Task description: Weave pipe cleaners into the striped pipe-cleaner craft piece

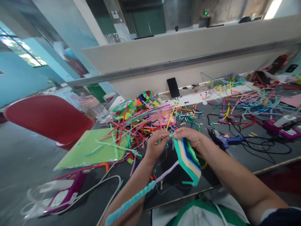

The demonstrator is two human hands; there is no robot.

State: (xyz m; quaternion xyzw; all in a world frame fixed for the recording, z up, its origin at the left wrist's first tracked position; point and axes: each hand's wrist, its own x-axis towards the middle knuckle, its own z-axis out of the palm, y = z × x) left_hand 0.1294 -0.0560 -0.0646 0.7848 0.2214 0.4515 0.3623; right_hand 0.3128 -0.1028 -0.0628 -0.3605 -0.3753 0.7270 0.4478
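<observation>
My left hand [156, 145] and my right hand [191, 137] meet over a dark table [242, 155], both with fingers pinched on the top of a layered pipe-cleaner piece [188, 160] striped teal, cream, green and blue. A twisted teal and lilac pipe-cleaner stem [141, 194] trails from it down toward me. Just beyond my hands lies a heap of loose coloured pipe cleaners [143, 121].
A blue glue gun [223, 139] with black cables lies to the right, a purple one [281, 128] farther right, another purple one [64, 194] at lower left. A green sheet [91, 147], a red chair [49, 116], a black phone [173, 87] against the partition.
</observation>
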